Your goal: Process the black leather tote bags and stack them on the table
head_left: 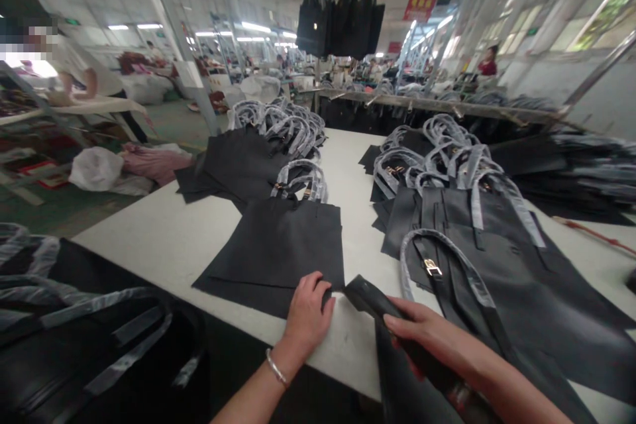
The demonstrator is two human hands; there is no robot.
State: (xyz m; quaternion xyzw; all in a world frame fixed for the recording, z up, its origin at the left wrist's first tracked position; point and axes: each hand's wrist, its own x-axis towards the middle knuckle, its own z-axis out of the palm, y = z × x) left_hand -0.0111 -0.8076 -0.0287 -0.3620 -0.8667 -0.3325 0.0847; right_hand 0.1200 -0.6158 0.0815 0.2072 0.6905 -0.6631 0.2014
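Note:
A black bag panel (278, 245) with plastic-wrapped handles lies flat on the white table (173, 238). My left hand (311, 308), with a silver bangle at the wrist, has its fingers bent together on the panel's lower right corner. My right hand (422, 331) grips a dark, long tool (368, 295), whose wide end points at that corner; what kind of tool it is I cannot tell. Close to my right hand, a wrapped handle with a gold buckle (432, 267) rests on black panels (507, 265).
Stacked black panels (243, 162) with wrapped handles lie at the back left, and more at the right. Black bags (89, 338) fill the lower left. Others hang overhead (340, 23). A person (89, 73) stands at a table on the far left; a metal post rises behind.

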